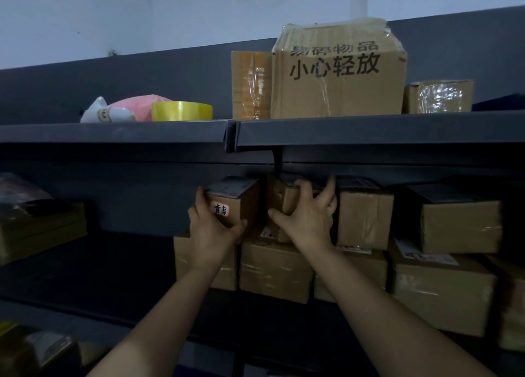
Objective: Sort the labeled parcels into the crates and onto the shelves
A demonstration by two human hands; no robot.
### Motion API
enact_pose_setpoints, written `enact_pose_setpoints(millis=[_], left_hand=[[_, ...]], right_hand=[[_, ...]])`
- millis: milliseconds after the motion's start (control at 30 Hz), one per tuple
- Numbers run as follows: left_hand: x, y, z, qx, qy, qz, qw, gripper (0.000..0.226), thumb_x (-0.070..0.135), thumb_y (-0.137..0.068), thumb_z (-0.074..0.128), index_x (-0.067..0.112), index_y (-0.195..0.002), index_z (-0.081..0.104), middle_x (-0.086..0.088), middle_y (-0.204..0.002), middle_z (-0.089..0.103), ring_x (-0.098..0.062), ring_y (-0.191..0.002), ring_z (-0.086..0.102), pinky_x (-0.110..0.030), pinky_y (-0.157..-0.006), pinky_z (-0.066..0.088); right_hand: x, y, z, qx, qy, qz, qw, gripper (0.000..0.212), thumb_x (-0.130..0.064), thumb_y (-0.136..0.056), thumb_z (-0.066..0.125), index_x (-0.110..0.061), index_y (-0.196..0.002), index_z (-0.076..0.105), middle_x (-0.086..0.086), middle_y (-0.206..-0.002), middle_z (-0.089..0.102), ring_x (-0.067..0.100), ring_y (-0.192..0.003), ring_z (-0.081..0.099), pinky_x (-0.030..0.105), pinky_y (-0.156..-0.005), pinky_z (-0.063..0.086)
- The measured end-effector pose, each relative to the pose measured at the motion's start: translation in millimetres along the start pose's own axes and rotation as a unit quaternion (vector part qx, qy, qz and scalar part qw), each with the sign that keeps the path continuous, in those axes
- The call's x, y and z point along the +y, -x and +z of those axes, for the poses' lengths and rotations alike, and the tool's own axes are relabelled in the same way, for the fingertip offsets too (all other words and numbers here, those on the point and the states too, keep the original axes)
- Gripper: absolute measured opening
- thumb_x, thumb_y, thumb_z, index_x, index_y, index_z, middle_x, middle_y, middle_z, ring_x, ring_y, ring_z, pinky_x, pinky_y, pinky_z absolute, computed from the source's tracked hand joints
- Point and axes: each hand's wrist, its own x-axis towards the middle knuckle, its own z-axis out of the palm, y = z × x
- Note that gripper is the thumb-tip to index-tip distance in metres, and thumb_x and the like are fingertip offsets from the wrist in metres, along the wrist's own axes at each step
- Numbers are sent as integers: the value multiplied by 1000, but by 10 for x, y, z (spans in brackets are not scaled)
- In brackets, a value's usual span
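Note:
My left hand (208, 232) grips a small cardboard parcel (241, 203) with a white handwritten label, held on top of the lower boxes on the middle shelf. Right beside it, my right hand (308, 220) grips another small cardboard parcel (285, 199), with fingers over its top and the thumb at its lower left. Both parcels sit close together under the upper shelf's edge (369, 129). Part of the right parcel is hidden by my hand.
Stacked cardboard boxes (443, 291) fill the middle shelf to the right; one box (42, 232) lies at far left. On the top shelf stand a large printed box (338, 73), smaller boxes, a yellow tape roll (181, 111) and a pink bag (136, 105).

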Motion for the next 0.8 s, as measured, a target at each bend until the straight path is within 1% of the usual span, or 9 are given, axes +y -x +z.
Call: enact_pose_setpoints(millis=[100, 200, 367, 433, 533, 633, 667, 733, 800], left_hand=[[18, 39, 8, 0, 2, 27, 1000, 108, 23, -66, 84, 24, -148, 13, -10, -137, 30, -28, -128, 36, -42, -106, 36], [27, 114, -18, 20, 17, 43, 999, 104, 21, -64, 84, 23, -145, 19, -9, -133, 32, -29, -126, 37, -47, -106, 36], [89, 356, -144, 65, 38, 71, 995, 99, 21, -62, 85, 18, -141, 26, -10, -133, 30, -29, -124, 36, -48, -104, 38], [194, 483, -191, 86, 56, 92, 990, 99, 25, -59, 84, 17, -140, 27, -12, -136, 27, -22, -125, 31, -40, -105, 35], [396, 718, -228, 118, 76, 118, 983, 98, 11, -61, 85, 11, -140, 27, -15, -137, 24, 4, -112, 22, -19, -99, 28], [573, 1017, -238, 147, 71, 156, 974, 98, 5, -61, 84, 10, -139, 25, -19, -136, 23, 5, -113, 21, -6, -99, 24], [642, 1141, -237, 147, 72, 157, 974, 99, 6, -61, 84, 14, -139, 22, -18, -136, 22, 1, -117, 20, -11, -103, 26], [803, 1424, -224, 139, 81, 148, 976, 98, 9, -62, 84, 30, -135, 22, -14, -137, 20, -10, -125, 21, -29, -106, 31], [966, 1739, -183, 138, 83, 148, 976, 96, 9, -62, 84, 35, -132, 24, -12, -137, 20, -10, -124, 23, -32, -103, 32]], right_hand=[[-31, 24, -28, -19, -19, 25, 999, 72, -41, -77, 75, -30, -136, 36, 14, -153, 0, 41, -131, 28, 39, -101, 39], [-35, 139, -50, 23, -43, 14, 999, 79, -38, -73, 77, -25, -138, 35, 17, -150, 5, 38, -131, 27, 35, -107, 34], [81, 406, -254, 30, -98, -11, 995, 86, -35, -71, 80, -26, -140, 29, 14, -144, 15, 34, -130, 32, 42, -106, 40], [113, 511, -387, 43, -112, -27, 992, 85, -34, -71, 80, -27, -139, 29, 11, -144, 14, 32, -131, 31, 44, -105, 41], [153, 695, -616, 71, -137, -58, 986, 85, -30, -70, 82, -26, -138, 31, 11, -143, 14, 31, -132, 30, 44, -106, 40], [223, 917, -908, 94, -151, -88, 980, 85, -27, -68, 83, -27, -134, 31, 11, -142, 14, 30, -131, 30, 39, -109, 37], [266, 1004, -1021, 99, -156, -98, 978, 85, -27, -67, 84, -31, -132, 29, 10, -143, 14, 30, -132, 30, 38, -109, 36], [372, 1198, -1272, 104, -161, -112, 975, 85, -26, -67, 84, -36, -128, 26, 12, -144, 14, 31, -132, 29, 39, -110, 36], [523, 1413, -1554, 100, -159, -124, 974, 85, -24, -67, 84, -36, -127, 26, 14, -144, 15, 31, -132, 30, 40, -110, 36]])
